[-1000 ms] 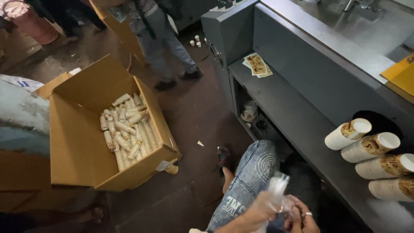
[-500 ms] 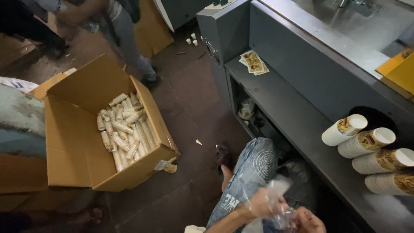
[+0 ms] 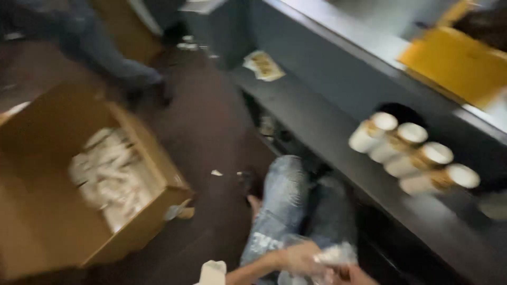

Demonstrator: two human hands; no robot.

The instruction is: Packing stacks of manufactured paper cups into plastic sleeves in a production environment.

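Both hands, left (image 3: pixel 298 258) and right (image 3: pixel 359 275), clutch a clear bag (image 3: pixel 332 256) above the knees, lower than 1 second ago; 4 cups (image 3: pixel 414 153) lie right of it.

Clear crinkled plastic bag (image 3: pixel 331 257), whitish and glossy, bunched up at the bottom edge of the view, just above the blue-jeaned knees. Gripped from the left side by the left hand (image 3: pixel 300 259), fingers curled against it; touched from below right by the right hand (image 3: pixel 353 275), mostly cut off by the frame. Blurred by motion; contents impossible to tell.
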